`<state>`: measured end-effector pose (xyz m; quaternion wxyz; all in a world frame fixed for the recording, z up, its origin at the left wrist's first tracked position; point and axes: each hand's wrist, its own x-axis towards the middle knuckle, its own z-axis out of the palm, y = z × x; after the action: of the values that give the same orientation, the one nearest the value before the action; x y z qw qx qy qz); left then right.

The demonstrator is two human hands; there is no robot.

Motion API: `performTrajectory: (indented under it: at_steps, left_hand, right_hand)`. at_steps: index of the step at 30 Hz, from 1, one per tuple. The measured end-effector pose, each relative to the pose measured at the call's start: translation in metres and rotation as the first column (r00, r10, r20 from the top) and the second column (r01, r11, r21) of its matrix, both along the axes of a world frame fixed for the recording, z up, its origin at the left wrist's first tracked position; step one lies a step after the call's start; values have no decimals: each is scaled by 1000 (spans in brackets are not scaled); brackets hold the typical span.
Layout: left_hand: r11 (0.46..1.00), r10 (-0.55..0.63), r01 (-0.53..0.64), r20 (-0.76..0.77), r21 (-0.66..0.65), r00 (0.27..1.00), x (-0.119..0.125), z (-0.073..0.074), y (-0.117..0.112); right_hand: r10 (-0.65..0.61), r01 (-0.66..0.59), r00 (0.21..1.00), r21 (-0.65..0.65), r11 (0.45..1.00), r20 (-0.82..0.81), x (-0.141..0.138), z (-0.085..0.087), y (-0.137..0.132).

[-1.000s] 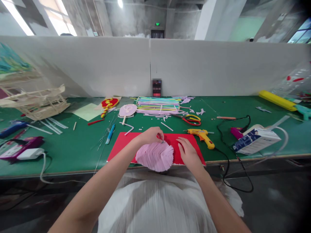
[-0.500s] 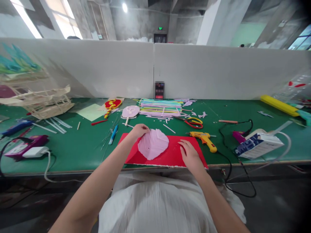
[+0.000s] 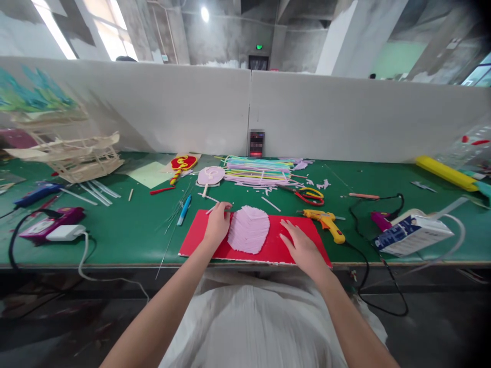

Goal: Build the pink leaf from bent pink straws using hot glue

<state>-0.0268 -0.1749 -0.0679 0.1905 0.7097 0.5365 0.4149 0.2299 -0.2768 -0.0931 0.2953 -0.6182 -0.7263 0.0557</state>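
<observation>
Both hands (image 3: 264,237) flat on red sheet (image 3: 192,240); pink leaf (image 3: 248,230) between

Pink layered leaf shape (image 3: 248,230) flat on red sheet (image 3: 284,245)

Bright, even daylight from upper-left windows (glaring white); edges bend, corners darken, periphery blurs.

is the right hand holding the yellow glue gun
No, the right hand lies flat on the red sheet; the glue gun sits apart.
</observation>
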Motion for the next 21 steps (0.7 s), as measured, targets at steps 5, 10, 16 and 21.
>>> performTrajectory:
  at_steps: [5, 10, 16, 21]
  left_hand:
    - [992, 117, -119, -69, -26, 991, -10, -8, -4]
    - [987, 159, -160, -105, -1, 982, -8, -15, -17]
    - [985, 173, -174, -168, 7, 970, -12, -10, -21]
    - [955, 243, -293, -456, -41, 856, -26, 19, 11]
  right_hand:
    - [-43, 44, 999, -77, 996, 16, 2, 4, 0]
    - [-20, 22, 1000, -77, 997, 19, 7, 7, -2]
    - [-7, 7, 1000, -68, 998, 7, 11, 6, -4]
    - [-8, 9, 1000, -79, 997, 7, 8, 8, -4]
